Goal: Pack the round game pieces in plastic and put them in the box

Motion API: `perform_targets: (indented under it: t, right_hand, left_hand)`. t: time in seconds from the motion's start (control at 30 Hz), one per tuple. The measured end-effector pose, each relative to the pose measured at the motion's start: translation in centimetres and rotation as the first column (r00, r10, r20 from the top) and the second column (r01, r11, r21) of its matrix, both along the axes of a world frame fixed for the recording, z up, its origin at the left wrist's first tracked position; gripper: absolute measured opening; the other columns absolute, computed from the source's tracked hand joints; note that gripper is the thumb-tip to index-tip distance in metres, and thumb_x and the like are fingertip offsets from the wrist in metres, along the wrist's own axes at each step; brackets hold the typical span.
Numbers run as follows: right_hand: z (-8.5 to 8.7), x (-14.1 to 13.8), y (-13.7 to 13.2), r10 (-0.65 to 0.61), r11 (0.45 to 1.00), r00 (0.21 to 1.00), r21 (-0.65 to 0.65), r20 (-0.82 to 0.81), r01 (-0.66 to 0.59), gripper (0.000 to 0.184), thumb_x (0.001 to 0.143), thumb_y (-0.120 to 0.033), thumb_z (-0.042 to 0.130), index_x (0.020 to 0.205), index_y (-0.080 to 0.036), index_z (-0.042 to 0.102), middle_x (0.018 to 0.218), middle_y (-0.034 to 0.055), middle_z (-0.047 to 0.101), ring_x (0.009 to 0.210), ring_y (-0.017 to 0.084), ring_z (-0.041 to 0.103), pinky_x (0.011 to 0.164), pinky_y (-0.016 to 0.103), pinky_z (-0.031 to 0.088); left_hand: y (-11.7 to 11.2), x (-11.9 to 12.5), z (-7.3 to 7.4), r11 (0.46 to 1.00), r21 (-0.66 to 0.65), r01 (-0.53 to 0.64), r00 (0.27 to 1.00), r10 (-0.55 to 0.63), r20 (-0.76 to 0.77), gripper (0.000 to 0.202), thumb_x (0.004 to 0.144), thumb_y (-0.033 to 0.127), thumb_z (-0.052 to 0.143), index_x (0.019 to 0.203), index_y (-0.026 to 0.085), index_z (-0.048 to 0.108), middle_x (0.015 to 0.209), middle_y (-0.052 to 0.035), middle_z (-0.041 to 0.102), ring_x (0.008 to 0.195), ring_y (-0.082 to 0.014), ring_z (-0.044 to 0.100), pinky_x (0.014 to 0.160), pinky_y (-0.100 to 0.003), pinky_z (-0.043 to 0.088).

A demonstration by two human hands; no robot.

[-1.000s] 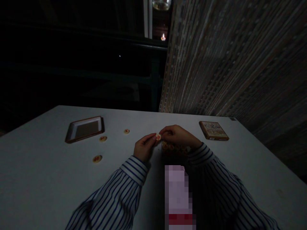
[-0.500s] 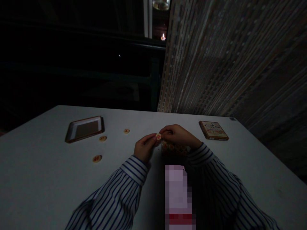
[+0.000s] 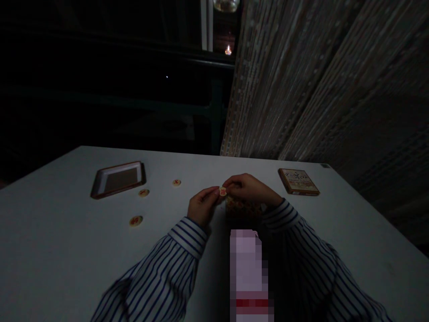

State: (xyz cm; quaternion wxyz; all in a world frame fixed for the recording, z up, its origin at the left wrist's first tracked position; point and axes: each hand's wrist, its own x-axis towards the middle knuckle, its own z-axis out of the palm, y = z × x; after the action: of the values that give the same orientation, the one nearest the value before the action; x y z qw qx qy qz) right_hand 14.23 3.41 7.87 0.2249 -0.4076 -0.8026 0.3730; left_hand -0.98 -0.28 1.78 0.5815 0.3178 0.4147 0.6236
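Between the fingertips of both hands is a round Chinese chess piece (image 3: 223, 191) with a red character on its face. My left hand (image 3: 202, 206) pinches it from the left, thumb on top. From the right, the closed fingers of my right hand (image 3: 250, 189) meet the piece's other edge. Just under my right hand is a dark box (image 3: 243, 209) holding several more pieces in rows; the hand and its shadow hide part of it. Three loose pieces lie to the left on the white table: one farther back (image 3: 176, 182), one by a tray (image 3: 144, 192), one nearer (image 3: 136, 221).
A shallow rectangular tray or lid (image 3: 118, 180) lies at the back left of the white table (image 3: 67, 232). At the back right is a flat printed box (image 3: 299, 181). A string curtain (image 3: 268, 89) hangs behind the right side. The room is dim.
The piece has turned slightly between my fingertips, so its red character faces me more fully. Both hands stay in nearly the same place.
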Motion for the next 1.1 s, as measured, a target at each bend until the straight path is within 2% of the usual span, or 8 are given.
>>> perform_targets:
  t: [0.27,0.5,1.1]
  right_hand:
    - [0.32,0.04,-0.27,0.008,0.999,0.999,0.033,0.043,-0.01,0.025,0.075,-0.022,0.051,0.093,-0.013,0.065,0.083,0.0041,0.067,0.075,0.014,0.061,0.068,0.024,0.045]
    - [0.44,0.03,-0.31,0.026,0.999,0.998,0.024,0.054,-0.027,0.024,0.076,-0.02,0.05,0.092,-0.014,0.067,0.083,0.003,0.068,0.076,0.014,0.06,0.07,0.024,0.045]
    - [0.4,0.35,-0.02,-0.032,0.997,0.996,0.076,0.081,0.026,0.024,0.074,-0.023,0.052,0.093,-0.014,0.066,0.08,0.0035,0.067,0.074,0.013,0.06,0.067,0.023,0.045]
  left_hand:
    - [0.02,-0.08,-0.07,1.0,-0.009,0.002,0.999,-0.002,-0.036,0.033,0.052,0.031,0.077,0.078,0.012,0.068,0.069,-0.0041,0.069,0.063,-0.0129,0.062,0.068,-0.028,0.048]
    - [-0.22,0.15,0.17,1.0,-0.019,0.021,1.0,-0.02,0.014,0.033,0.05,0.027,0.078,0.077,0.011,0.067,0.07,-0.0051,0.069,0.064,-0.0141,0.063,0.07,-0.029,0.049]
    - [-0.25,0.08,0.26,1.0,-0.021,0.018,0.999,-0.018,0.03,0.032,0.05,0.026,0.078,0.076,0.012,0.066,0.07,-0.0044,0.07,0.065,-0.0147,0.065,0.076,-0.032,0.05]
